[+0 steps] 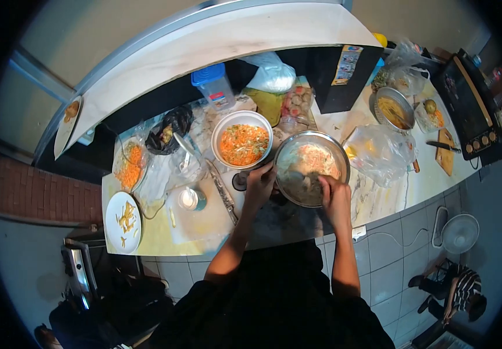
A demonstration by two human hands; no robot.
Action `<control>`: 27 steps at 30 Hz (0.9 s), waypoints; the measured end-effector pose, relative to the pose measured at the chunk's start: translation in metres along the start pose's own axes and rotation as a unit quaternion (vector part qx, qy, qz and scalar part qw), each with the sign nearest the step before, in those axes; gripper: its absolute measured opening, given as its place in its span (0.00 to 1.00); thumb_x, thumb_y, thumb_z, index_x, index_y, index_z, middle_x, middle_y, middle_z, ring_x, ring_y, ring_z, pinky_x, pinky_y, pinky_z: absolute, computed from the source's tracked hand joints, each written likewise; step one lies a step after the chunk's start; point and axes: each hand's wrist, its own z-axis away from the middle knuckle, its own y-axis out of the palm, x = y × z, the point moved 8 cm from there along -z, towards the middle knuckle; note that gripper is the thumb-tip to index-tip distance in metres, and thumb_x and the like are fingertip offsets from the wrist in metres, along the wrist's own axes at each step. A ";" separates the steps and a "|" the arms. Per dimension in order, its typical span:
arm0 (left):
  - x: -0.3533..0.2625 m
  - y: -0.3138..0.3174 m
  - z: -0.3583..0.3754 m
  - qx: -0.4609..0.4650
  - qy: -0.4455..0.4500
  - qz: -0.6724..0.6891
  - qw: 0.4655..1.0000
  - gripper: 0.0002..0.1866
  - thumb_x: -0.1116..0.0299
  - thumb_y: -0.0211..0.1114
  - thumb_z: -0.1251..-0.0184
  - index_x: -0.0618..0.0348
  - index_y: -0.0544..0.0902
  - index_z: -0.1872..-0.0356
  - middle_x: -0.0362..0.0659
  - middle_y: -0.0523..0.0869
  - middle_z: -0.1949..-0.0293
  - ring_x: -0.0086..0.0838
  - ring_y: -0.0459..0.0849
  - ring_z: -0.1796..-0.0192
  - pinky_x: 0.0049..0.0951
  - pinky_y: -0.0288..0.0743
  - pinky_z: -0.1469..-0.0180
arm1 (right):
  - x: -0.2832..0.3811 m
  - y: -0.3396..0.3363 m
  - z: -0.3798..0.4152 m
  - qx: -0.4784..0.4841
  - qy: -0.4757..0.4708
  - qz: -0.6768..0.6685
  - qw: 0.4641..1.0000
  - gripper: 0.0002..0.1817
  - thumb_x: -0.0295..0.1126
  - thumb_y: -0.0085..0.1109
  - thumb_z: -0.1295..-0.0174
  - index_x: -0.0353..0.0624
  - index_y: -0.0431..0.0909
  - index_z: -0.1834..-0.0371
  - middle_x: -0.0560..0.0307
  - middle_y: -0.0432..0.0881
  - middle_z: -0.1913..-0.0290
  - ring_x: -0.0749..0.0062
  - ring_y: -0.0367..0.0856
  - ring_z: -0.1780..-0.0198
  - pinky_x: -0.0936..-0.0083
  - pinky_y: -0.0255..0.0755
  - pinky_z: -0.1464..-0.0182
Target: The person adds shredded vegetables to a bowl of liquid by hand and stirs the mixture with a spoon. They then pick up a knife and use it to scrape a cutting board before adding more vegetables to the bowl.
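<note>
The steel bowl (312, 168) is steadied at nine o'clock by the left hand (261, 181), fingers curled on its rim; the right hand (333, 195), fingers narrow, is best kept low inside so nothing is spilled on the bench (390, 192).

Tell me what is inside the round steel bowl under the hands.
The round steel bowl holds a pale, shredded mix with orange flecks. The right hand reaches in, covering the near part; the left hand grips the rim.

The steel bowl (312, 168) looks like shiny metal. The white bowl (242, 139) left of it is glossy. A far-right cutting board (445, 152) is matt wood; the crumpled bags (379, 152) are clear plastic; the desk (379, 200) looks smooth.
</note>
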 end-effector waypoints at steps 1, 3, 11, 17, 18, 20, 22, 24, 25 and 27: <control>-0.006 -0.002 -0.001 -0.011 0.033 -0.027 0.999 0.15 0.71 0.59 0.29 0.70 0.79 0.47 0.41 0.85 0.66 0.17 0.80 0.67 0.22 0.76 0.64 | 0.001 -0.003 -0.005 -0.031 -0.034 0.004 0.999 0.10 0.28 0.54 0.35 0.31 0.82 0.65 0.38 0.78 0.77 0.50 0.78 0.78 0.64 0.68 0.73; -0.008 -0.003 -0.001 -0.020 0.026 -0.019 0.999 0.15 0.71 0.59 0.29 0.69 0.80 0.47 0.41 0.85 0.67 0.19 0.80 0.68 0.23 0.76 0.64 | -0.014 -0.016 -0.016 -0.022 0.015 0.007 1.000 0.11 0.29 0.53 0.34 0.30 0.82 0.65 0.41 0.78 0.78 0.59 0.75 0.80 0.66 0.66 0.74; -0.036 -0.009 0.024 -0.068 0.109 -0.172 0.977 0.18 0.68 0.65 0.36 0.66 0.80 0.47 0.48 0.84 0.77 0.28 0.82 0.78 0.30 0.75 0.73 | -0.092 -0.017 -0.011 -0.058 0.123 -0.004 0.991 0.16 0.31 0.46 0.30 0.28 0.78 0.68 0.33 0.75 0.78 0.44 0.73 0.77 0.61 0.66 0.71; -0.035 -0.008 0.034 -0.030 0.085 -0.151 0.984 0.18 0.69 0.65 0.38 0.67 0.80 0.50 0.52 0.85 0.75 0.35 0.85 0.75 0.33 0.76 0.69 | -0.081 -0.011 0.017 0.030 0.136 -0.075 0.987 0.18 0.35 0.50 0.28 0.30 0.80 0.70 0.58 0.73 0.84 0.80 0.68 0.81 0.77 0.61 0.78; -0.033 -0.007 0.033 -0.021 0.056 -0.132 0.989 0.17 0.69 0.65 0.38 0.67 0.80 0.50 0.52 0.85 0.75 0.35 0.85 0.74 0.33 0.77 0.69 | -0.077 -0.016 0.019 0.032 0.186 -0.122 0.974 0.17 0.33 0.50 0.29 0.29 0.80 0.70 0.54 0.75 0.83 0.76 0.71 0.81 0.74 0.64 0.77; -0.026 -0.006 0.032 -0.015 0.027 -0.112 0.993 0.16 0.70 0.64 0.38 0.68 0.80 0.51 0.52 0.85 0.75 0.36 0.86 0.74 0.33 0.77 0.68 | -0.075 -0.032 0.016 0.026 0.204 -0.122 0.971 0.18 0.35 0.49 0.28 0.31 0.80 0.68 0.61 0.74 0.84 0.82 0.69 0.83 0.78 0.60 0.81; -0.027 -0.005 0.026 -0.007 0.046 -0.113 0.992 0.18 0.67 0.62 0.35 0.64 0.79 0.46 0.51 0.87 0.75 0.31 0.87 0.73 0.31 0.78 0.68 | -0.078 -0.045 0.014 -0.038 0.208 -0.127 0.969 0.19 0.36 0.48 0.27 0.31 0.80 0.68 0.62 0.74 0.85 0.82 0.68 0.84 0.79 0.59 0.81; -0.018 -0.003 0.024 0.023 -0.004 -0.063 0.998 0.18 0.68 0.61 0.35 0.63 0.79 0.45 0.49 0.86 0.75 0.27 0.86 0.74 0.28 0.78 0.69 | -0.086 -0.040 0.020 -0.017 0.191 -0.087 0.978 0.19 0.36 0.47 0.27 0.32 0.80 0.69 0.62 0.73 0.85 0.82 0.68 0.84 0.79 0.58 0.81; -0.017 -0.002 0.022 0.027 -0.002 -0.047 0.999 0.18 0.69 0.61 0.34 0.64 0.78 0.44 0.48 0.86 0.76 0.25 0.86 0.74 0.26 0.77 0.70 | -0.087 -0.037 0.023 0.001 0.175 -0.044 0.984 0.20 0.36 0.47 0.27 0.32 0.79 0.70 0.62 0.73 0.85 0.82 0.67 0.84 0.79 0.58 0.82; -0.011 0.001 0.016 0.029 0.000 -0.029 0.999 0.19 0.70 0.60 0.33 0.66 0.77 0.43 0.47 0.85 0.76 0.24 0.86 0.74 0.24 0.77 0.71 | -0.085 -0.025 0.034 0.045 0.183 -0.081 0.979 0.20 0.37 0.47 0.27 0.32 0.78 0.72 0.61 0.73 0.85 0.82 0.67 0.85 0.79 0.58 0.82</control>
